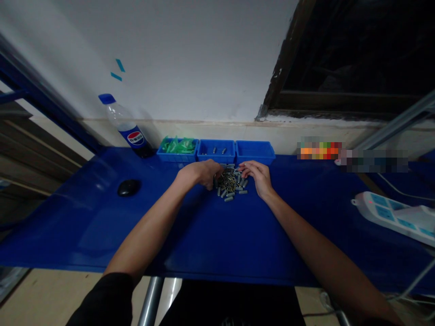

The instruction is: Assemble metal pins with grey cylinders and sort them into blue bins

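At the far left of the blue table point(204, 244) a capped drink bottle point(127, 129) stands by the wall, and a black mouse point(128, 187) lies nearer the front edge, well apart from the hands. Next come three blue bins in a row against the wall: the left bin point(176, 158) holds green pieces, the middle bin point(216, 159) a few small metal ones, and the right bin point(254, 158) looks bare inside.

Just in front of the bins lies the pile of small metal parts point(231, 183) — short grey sleeves and thin brassy pins, loose and mixed. The left hand point(200, 173) is curled at the pile's left edge, fingers folded under; whether it has any parts pinched I cannot tell. The right hand point(258, 176) rests at the right edge with fingers loosely bent, tips touching the parts, nothing visibly clasped.

The parts look light, hard and smooth — likely to roll or scatter on the slick surface, best pinched singly across the middle. There is broad bare room in front of the pile; the bins hem it in behind. Far right, a white power strip point(397, 217) lies near the table's edge.
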A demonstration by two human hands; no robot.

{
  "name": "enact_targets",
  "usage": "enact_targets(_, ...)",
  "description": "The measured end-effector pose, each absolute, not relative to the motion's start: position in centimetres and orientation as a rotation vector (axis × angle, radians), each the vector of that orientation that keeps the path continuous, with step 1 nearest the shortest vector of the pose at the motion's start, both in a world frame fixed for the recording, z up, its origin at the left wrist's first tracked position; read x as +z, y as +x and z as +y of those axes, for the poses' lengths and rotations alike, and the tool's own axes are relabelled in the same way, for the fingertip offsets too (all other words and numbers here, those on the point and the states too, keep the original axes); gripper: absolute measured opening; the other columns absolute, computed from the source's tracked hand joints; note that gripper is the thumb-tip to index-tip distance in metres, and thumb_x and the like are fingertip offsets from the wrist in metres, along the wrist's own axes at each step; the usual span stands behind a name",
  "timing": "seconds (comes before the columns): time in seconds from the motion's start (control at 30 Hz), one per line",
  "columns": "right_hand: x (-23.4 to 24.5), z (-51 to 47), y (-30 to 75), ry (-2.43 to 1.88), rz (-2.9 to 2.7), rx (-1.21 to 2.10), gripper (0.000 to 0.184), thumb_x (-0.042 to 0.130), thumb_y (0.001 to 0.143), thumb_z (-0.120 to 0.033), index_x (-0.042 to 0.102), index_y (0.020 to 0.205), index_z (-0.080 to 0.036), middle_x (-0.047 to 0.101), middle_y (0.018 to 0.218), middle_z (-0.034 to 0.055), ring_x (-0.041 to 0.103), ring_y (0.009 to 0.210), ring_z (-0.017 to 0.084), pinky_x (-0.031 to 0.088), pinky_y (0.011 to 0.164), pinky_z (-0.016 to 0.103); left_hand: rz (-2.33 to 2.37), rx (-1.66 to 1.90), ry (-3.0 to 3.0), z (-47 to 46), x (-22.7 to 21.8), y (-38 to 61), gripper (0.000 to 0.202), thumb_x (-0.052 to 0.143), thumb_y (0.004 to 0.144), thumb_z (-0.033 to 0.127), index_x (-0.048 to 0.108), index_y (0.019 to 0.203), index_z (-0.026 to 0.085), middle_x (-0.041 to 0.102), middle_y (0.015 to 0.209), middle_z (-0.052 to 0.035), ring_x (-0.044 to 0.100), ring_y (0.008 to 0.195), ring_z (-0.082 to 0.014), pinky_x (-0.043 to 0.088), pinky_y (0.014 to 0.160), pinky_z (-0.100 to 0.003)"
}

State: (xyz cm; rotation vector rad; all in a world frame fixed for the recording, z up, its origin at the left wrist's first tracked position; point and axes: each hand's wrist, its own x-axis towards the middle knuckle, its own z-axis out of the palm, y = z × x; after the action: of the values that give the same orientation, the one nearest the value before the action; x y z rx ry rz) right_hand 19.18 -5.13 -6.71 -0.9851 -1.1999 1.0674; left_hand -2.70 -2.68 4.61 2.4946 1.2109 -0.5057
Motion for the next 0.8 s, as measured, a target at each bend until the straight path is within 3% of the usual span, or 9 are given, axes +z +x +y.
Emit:
enact_targets(0.07, -6.7, -5.2, 19.2, -0.996, -1.209, 1.067, 0.024, 0.069, 0.088, -0.042, 0.079, 0.087, -0.02, 0.079, 0.081, 0.0052, 0.065, 0.061, 0.015, 0.048, 0.06, 0.029, 1.135, -0.243, 2.48, -2.0, 4.5, -3.6, 0.037, 0.077, 0.064, 0.003, 0.073, 0.098, 0.017, 0.077, 0.089, -0.0038, 0.068, 0.073, -0.0166, 0.045, 0.057, -0.023)
enact_targets(0.17, -6.6, -5.2, 19.2, -1.007, -1.209, 1.064, 0.025, 0.069, 0.087, -0.043, 0.079, 0.088, -0.021, 0.078, 0.082, 0.0054, 0.065, 0.061, 0.015, 0.048, 0.06, 0.029, 0.939, 0.111, 2.366, -1.1, 4.4, -4.5, 0.031, 0.071, 0.074, 0.01, 0.076, 0.103, 0.019, 0.078, 0.087, -0.0035, 0.071, 0.077, -0.0159, 0.05, 0.068, -0.024)
enact_targets(0.3, -6.7, -5.2, 19.2, -0.998, -1.207, 1.054, 0.023, 0.068, 0.087, -0.041, 0.079, 0.087, -0.021, 0.079, 0.081, 0.0049, 0.065, 0.06, 0.015, 0.048, 0.059, 0.029, 0.801, 0.268, 2.271, -0.6, 4.1, -4.3, 0.022, 0.075, 0.079, 0.026, 0.082, 0.098, 0.018, 0.08, 0.092, -0.0079, 0.073, 0.081, -0.0182, 0.053, 0.078, -0.029)
enact_targets(0.43, -6.7, -5.1, 19.2, -0.971, -1.204, 1.06, 0.021, 0.069, 0.087, -0.039, 0.08, 0.086, -0.021, 0.079, 0.079, 0.0046, 0.065, 0.058, 0.014, 0.047, 0.058, 0.028, 0.834, 0.335, 2.197, -0.7, 3.9, -3.8, 0.026, 0.078, 0.08, 0.038, 0.082, 0.093, 0.016, 0.078, 0.08, -0.0081, 0.071, 0.071, -0.0174, 0.053, 0.071, -0.029)
enact_targets(0.57, -6.6, -5.2, 19.2, -0.982, -1.204, 1.066, 0.022, 0.069, 0.087, -0.04, 0.08, 0.086, -0.02, 0.079, 0.08, 0.0051, 0.065, 0.059, 0.015, 0.047, 0.058, 0.028, 0.88, 0.374, 2.086, -0.4, 3.7, -4.0, 0.029, 0.076, 0.081, 0.038, 0.081, 0.096, 0.013, 0.076, 0.073, -0.0084, 0.071, 0.062, -0.0165, 0.054, 0.064, -0.028)
enact_targets(0.8, -6.4, -5.3, 19.1, -0.985, -1.204, 1.071, 0.023, 0.069, 0.087, -0.041, 0.079, 0.084, -0.021, 0.078, 0.08, 0.0053, 0.064, 0.06, 0.015, 0.048, 0.059, 0.029, 1.149, 0.702, 1.982, 0.9, 2.6, -4.5, 0.032, 0.074, 0.081, 0.035, 0.081, 0.1, 0.01, 0.079, 0.079, -0.0123, 0.074, 0.07, -0.0195, 0.058, 0.068, -0.03)
